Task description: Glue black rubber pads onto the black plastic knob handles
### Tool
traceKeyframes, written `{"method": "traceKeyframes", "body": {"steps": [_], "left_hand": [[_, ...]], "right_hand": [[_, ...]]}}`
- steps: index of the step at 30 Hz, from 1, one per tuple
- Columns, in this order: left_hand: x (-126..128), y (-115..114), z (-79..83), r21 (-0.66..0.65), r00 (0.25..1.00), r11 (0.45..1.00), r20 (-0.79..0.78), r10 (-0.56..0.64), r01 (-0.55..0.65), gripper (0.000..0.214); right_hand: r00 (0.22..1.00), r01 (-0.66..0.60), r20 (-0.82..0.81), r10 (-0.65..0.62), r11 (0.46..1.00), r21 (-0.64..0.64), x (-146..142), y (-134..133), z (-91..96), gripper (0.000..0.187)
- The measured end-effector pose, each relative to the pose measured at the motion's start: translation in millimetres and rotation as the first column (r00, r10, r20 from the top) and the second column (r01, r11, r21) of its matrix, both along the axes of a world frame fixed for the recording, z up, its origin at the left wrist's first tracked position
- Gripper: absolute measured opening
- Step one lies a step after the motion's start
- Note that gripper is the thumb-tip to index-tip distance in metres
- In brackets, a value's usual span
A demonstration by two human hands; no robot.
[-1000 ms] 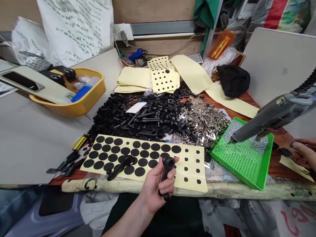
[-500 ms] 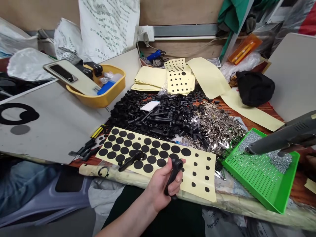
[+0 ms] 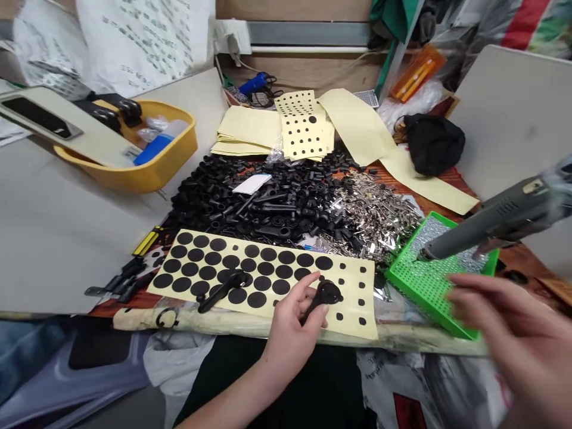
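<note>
Left hand (image 3: 290,325) curled, right (image 3: 504,325) maybe open

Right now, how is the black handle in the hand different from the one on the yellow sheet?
The black plastic handle is gripped in the left hand, while the other handle lies flat on the yellow sheet. The held one is raised near the small dots; the lying one rests among the big dots. Both are black, with a round head and a slim arm.
</note>
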State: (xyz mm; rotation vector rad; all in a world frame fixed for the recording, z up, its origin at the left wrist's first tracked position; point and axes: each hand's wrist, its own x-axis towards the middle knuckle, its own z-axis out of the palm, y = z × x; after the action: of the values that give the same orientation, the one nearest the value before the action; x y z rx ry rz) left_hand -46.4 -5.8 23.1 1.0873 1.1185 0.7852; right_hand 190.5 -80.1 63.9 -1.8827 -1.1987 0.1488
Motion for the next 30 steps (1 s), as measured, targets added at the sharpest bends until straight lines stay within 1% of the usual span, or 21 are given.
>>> {"method": "traceKeyframes", "body": {"steps": [1, 2, 3, 5, 7, 10, 13, 14, 16, 17, 18, 19, 21, 23, 24, 25, 26, 28, 30], "left_hand": [[0.9, -1.8, -2.3, 0.085, 0.998, 0.996, -0.063, 0.011, -0.005, 0.046], [1.2, -3.4, -4.8, 0.185, 0.993, 0.983, -0.117, 0.032, -0.009, 0.043], [0.9, -4.9, -7.3, 0.286, 0.986, 0.958, -0.157, 0.057, -0.010, 0.042], [-1.3, -7.3, -11.1, 0.439, 0.976, 0.898, -0.197, 0.095, 0.002, 0.043], [-4.9, -8.2, -12.4, 0.505, 0.971, 0.862, -0.223, 0.085, 0.040, 0.044], [-11.1, -6.1, -9.3, 0.523, 0.960, 0.846, -0.274, 0.049, 0.107, 0.043], [-17.6, -1.3, -4.3, 0.524, 0.955, 0.846, -0.290, 0.066, 0.100, 0.040], [-20.0, 0.1, -3.4, 0.504, 0.955, 0.855, -0.296, 0.038, 0.122, 0.034], [-24.8, 1.6, -3.5, 0.461, 0.942, 0.862, -0.330, -0.053, 0.210, 0.020], [-27.2, 1.6, -4.3, 0.452, 0.928, 0.855, -0.363, -0.085, 0.255, 0.016], [-29.4, 1.4, -5.5, 0.459, 0.910, 0.841, -0.404, -0.090, 0.286, 0.014], [-31.4, 1.0, -6.9, 0.482, 0.891, 0.822, -0.450, -0.066, 0.304, 0.014], [-34.6, 0.4, -9.1, 0.541, 0.855, 0.778, -0.519, 0.009, 0.320, 0.015], [-36.6, 0.9, -9.5, 0.570, 0.845, 0.754, -0.534, 0.037, 0.327, 0.016], [-37.3, 1.5, -8.8, 0.575, 0.854, 0.757, -0.518, 0.042, 0.311, 0.016], [-37.8, 2.5, -7.6, 0.571, 0.871, 0.772, -0.489, 0.047, 0.280, 0.015], [-38.4, 3.6, -6.1, 0.560, 0.890, 0.794, -0.452, 0.053, 0.237, 0.014], [-39.8, 5.9, -2.8, 0.518, 0.919, 0.841, -0.388, 0.070, 0.154, 0.012], [-41.8, 7.8, -0.5, 0.470, 0.927, 0.876, -0.366, 0.081, 0.109, 0.013]], "right_hand": [[0.989, -0.123, -0.079, 0.122, 0.992, -0.003, -27.8, 5.1, -4.7, 0.033], [0.961, -0.231, -0.164, 0.221, 0.972, -0.040, -52.4, 11.5, -11.3, 0.031], [0.944, -0.270, -0.214, 0.251, 0.961, -0.064, -73.5, 18.2, -19.3, 0.032], [0.953, -0.239, -0.213, 0.216, 0.967, -0.089, -103.8, 29.0, -35.2, 0.035], [0.959, -0.215, -0.200, 0.200, 0.975, -0.053, -119.9, 34.1, -46.2, 0.030], [0.945, -0.236, -0.228, 0.234, 0.972, 0.017, -126.8, 34.7, -48.8, 0.023], [0.918, -0.257, -0.299, 0.260, 0.965, 0.050, -127.0, 35.4, -42.2, 0.021], [0.902, -0.274, -0.331, 0.276, 0.960, 0.052, -127.5, 36.5, -40.1, 0.022], [0.855, -0.320, -0.416, 0.308, 0.946, 0.043, -129.8, 39.3, -37.6, 0.024], [0.822, -0.341, -0.473, 0.317, 0.939, 0.036, -131.6, 41.0, -37.3, 0.027], [0.781, -0.352, -0.541, 0.312, 0.936, 0.032, -133.6, 42.8, -37.4, 0.030], [0.728, -0.354, -0.617, 0.297, 0.935, 0.031, -135.6, 44.6, -37.8, 0.033], [0.584, -0.373, -0.767, 0.266, 0.927, 0.038, -138.9, 48.5, -38.3, 0.036], [0.432, -0.410, -0.866, 0.251, 0.910, 0.060, -140.7, 52.7, -37.1, 0.039], [0.375, -0.426, -0.894, 0.247, 0.902, 0.070, -141.1, 54.9, -35.6, 0.040], [0.337, -0.437, -0.910, 0.242, 0.896, 0.076, -141.3, 57.1, -33.8, 0.041], [0.315, -0.446, -0.919, 0.238, 0.891, 0.078, -141.5, 59.3, -31.9, 0.041], [0.310, -0.473, -0.921, 0.237, 0.878, 0.067, -142.2, 63.3, -28.4, 0.041], [0.313, -0.502, -0.917, 0.247, 0.863, 0.061, -144.1, 66.7, -26.8, 0.043]]}}
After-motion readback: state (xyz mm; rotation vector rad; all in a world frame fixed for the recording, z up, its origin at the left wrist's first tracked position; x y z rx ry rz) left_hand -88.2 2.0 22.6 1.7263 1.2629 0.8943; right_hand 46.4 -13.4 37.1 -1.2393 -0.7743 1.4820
